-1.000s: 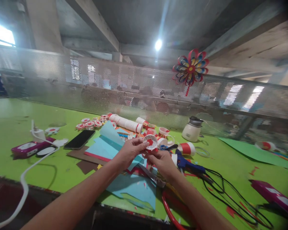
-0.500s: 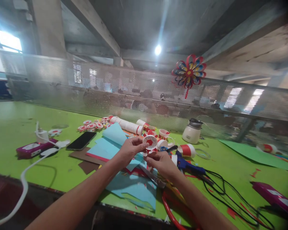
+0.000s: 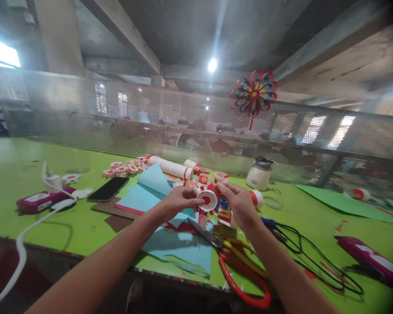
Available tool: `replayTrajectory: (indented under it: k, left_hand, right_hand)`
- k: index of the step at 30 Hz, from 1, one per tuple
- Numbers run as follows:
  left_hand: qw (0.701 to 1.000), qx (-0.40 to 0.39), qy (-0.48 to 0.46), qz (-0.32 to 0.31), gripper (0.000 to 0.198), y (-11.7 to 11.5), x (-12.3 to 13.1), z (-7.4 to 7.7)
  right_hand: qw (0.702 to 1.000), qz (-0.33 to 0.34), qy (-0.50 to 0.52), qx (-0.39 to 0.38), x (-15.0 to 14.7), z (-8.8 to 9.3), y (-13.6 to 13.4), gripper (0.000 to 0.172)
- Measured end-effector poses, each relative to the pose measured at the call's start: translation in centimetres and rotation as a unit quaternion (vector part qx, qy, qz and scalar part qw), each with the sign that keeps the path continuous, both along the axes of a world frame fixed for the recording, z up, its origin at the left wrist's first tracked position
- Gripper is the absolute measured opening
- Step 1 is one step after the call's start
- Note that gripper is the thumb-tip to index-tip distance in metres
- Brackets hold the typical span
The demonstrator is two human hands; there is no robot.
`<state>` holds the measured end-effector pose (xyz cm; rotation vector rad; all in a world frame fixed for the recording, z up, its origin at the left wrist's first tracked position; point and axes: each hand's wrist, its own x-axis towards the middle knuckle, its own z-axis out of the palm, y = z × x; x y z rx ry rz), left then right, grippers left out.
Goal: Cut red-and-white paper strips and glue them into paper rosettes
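My left hand [image 3: 180, 199] pinches a round white perforated paper disc [image 3: 212, 201] with a red centre, thumb across its front. Pointed red paper tips [image 3: 204, 185] stick out around the disc's edge. At its upper right edge my right hand [image 3: 238, 201] has thumb and fingertips closed together; what lies between them is too small to tell. Below the hands, scissors [image 3: 244, 279] with red and yellow handles lie over light blue paper sheets [image 3: 180, 255]. Behind are small red-and-white paper cups [image 3: 221, 176] and a long white paper roll [image 3: 170, 168].
Several red-and-white discs [image 3: 127, 168] are piled at the back. A phone [image 3: 108, 189], a magenta power strip [image 3: 41, 201] with white cable, a flask [image 3: 258, 174], black cords [image 3: 303, 237] and green paper [image 3: 334, 203] lie around. A perforated metal screen [image 3: 134, 109] borders the table.
My right hand has risen from below the disc to its upper right edge. The disc stays in my left hand. More of the scissors shows, and the view has shifted slightly.
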<state>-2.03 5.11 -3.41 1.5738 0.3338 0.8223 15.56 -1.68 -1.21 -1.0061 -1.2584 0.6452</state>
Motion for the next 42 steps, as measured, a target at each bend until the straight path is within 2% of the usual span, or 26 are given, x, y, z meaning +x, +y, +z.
replayTrajectory:
  k: [3, 8, 14, 20, 29, 36, 42]
  left_hand:
    - [1.000, 0.009, 0.016, -0.013, 0.024, -0.2, 0.1, 0.0]
    - [0.999, 0.000, 0.022, -0.031, 0.026, -0.3, 0.1, -0.1]
    - [0.999, -0.003, 0.036, -0.035, 0.025, -0.3, 0.0, -0.1]
    - [0.997, -0.028, 0.035, -0.055, 0.026, -0.3, 0.2, -0.4]
    - [0.998, -0.031, 0.037, -0.048, 0.023, -0.1, 0.2, -0.5]
    - [0.997, -0.040, 0.041, -0.047, 0.025, -0.2, 0.2, -0.3]
    - [0.996, -0.074, 0.043, -0.040, 0.024, -0.2, 0.3, -0.3]
  right_hand:
    - [0.999, 0.015, -0.040, 0.002, -0.3, -0.3, 0.0, 0.020]
    - [0.997, -0.021, -0.075, 0.016, -0.5, 0.0, -0.3, 0.016]
    - [0.989, -0.020, -0.142, 0.041, 0.0, 0.3, -0.2, 0.014]
    - [0.982, -0.010, -0.190, 0.015, 0.6, 0.1, 0.0, 0.015]
    - [0.988, -0.023, -0.153, 0.004, 0.1, 0.4, -0.3, 0.015]
    - [0.999, 0.014, -0.041, -0.031, -0.2, -0.1, 0.1, 0.017]
    - [0.999, 0.025, -0.007, -0.038, 0.0, -0.6, 0.4, 0.016]
